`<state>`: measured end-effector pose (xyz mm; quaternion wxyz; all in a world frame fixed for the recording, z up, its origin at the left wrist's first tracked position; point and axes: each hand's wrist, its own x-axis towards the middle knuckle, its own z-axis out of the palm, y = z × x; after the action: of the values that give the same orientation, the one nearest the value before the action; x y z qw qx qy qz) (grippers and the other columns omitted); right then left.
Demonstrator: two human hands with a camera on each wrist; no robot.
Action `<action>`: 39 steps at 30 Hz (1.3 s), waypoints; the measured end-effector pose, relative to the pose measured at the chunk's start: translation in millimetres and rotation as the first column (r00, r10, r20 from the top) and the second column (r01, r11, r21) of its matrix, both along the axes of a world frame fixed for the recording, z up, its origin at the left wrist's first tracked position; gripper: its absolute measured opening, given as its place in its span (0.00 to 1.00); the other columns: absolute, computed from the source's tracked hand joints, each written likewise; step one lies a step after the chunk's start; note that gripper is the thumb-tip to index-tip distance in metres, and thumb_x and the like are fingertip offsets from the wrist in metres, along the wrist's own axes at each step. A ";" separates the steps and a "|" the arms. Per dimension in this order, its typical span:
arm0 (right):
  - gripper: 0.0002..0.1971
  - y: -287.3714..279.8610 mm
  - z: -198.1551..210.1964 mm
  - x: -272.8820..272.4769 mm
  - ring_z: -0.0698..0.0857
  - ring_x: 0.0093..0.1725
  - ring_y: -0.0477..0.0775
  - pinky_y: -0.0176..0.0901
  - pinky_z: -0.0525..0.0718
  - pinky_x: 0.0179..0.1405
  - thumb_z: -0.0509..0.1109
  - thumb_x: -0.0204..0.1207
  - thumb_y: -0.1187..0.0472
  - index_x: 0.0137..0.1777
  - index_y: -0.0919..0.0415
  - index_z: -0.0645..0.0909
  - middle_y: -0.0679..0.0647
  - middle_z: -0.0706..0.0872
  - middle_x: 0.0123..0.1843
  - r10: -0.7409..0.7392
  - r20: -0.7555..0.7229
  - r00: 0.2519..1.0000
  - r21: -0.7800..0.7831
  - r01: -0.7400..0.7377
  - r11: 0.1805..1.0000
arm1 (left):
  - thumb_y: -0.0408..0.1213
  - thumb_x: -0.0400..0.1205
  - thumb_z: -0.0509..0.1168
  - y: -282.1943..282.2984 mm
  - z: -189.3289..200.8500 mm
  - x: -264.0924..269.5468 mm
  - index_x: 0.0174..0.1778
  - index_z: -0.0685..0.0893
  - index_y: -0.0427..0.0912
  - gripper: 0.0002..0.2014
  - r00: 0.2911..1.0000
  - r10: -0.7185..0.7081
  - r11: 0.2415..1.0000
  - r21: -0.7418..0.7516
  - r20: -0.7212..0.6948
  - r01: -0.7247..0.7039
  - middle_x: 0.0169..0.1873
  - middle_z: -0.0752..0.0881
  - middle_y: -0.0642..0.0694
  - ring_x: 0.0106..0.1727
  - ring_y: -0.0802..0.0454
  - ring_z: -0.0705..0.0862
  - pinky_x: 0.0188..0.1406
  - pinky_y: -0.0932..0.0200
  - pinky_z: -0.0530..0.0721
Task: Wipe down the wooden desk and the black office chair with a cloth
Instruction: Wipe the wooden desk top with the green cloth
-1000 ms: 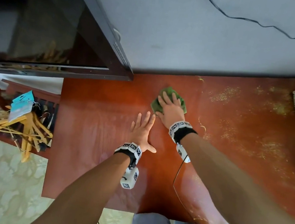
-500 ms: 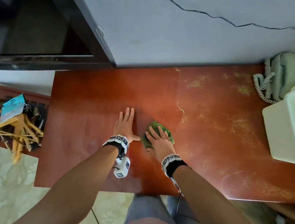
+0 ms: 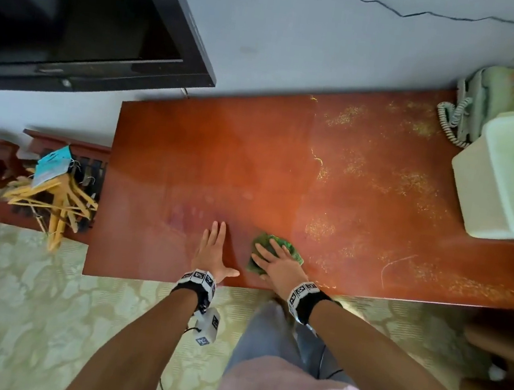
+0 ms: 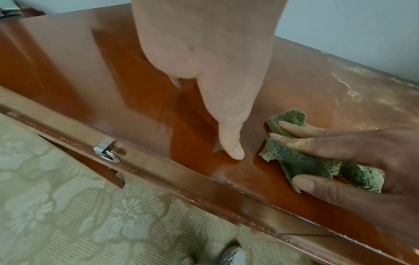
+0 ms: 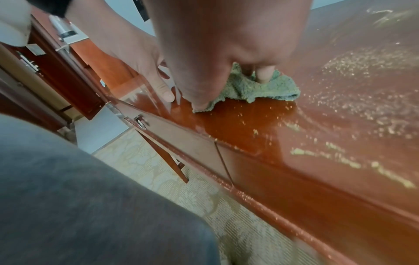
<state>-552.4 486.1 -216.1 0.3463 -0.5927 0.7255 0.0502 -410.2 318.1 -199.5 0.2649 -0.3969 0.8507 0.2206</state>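
Right hand (image 3: 279,267), fingers spread flat, presses green cloth (image 3: 288,247) onto wooden desk (image 3: 205,156) near its front edge; left hand (image 3: 212,254) lies flat, empty, just beside the cloth, with yellowish dust (image 3: 412,184) on the cloth's far side.

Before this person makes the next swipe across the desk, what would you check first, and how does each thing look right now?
1. Green cloth flat under the right hand: ok, straight fingers press it down.
2. Left hand braced on the desk, apart from the cloth: ok.
3. Dust left to wipe: not ok, yellowish specks cover the desk's right half.
4. Path to the right: not ok, a pale box and a telephone stand at that end.
5. Cloth near the front edge: ok, fully on the desk.
6. Black chair: cannot tell, not in view.
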 end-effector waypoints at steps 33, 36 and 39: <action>0.43 172.0 -4.2 -57.9 0.39 0.90 0.62 0.62 0.39 0.87 0.66 0.84 0.70 0.91 0.43 0.50 0.43 0.41 0.91 0.222 -0.093 0.970 -0.051 -0.228 0.972 | 0.61 0.69 0.82 85.7 9.7 -46.3 0.91 0.32 0.49 0.71 0.987 -0.157 0.988 0.003 0.031 0.157 0.90 0.33 0.51 0.91 0.36 0.38 0.89 0.35 0.57; 0.41 157.8 -6.0 -73.0 0.43 0.91 0.64 0.66 0.45 0.88 0.67 0.83 0.71 0.90 0.43 0.55 0.44 0.48 0.92 0.365 -0.079 0.928 -0.103 -0.372 0.923 | 0.59 0.66 0.85 81.4 8.2 -39.4 0.91 0.32 0.51 0.74 0.994 -0.102 0.995 0.008 0.041 0.102 0.90 0.33 0.51 0.91 0.37 0.38 0.89 0.33 0.56; 0.36 131.6 -5.8 -81.1 0.50 0.91 0.65 0.68 0.53 0.88 0.67 0.85 0.67 0.89 0.45 0.61 0.45 0.55 0.91 0.485 -0.052 0.873 -0.155 -0.487 0.860 | 0.59 0.66 0.85 76.9 8.7 -26.1 0.90 0.30 0.52 0.75 0.997 -0.030 1.000 0.010 0.068 0.029 0.90 0.31 0.51 0.91 0.38 0.37 0.89 0.33 0.54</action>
<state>-633.5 617.7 -221.9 0.2688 -0.7823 0.5563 0.0793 -436.3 395.0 -190.8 0.2988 -0.3905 0.8458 0.2070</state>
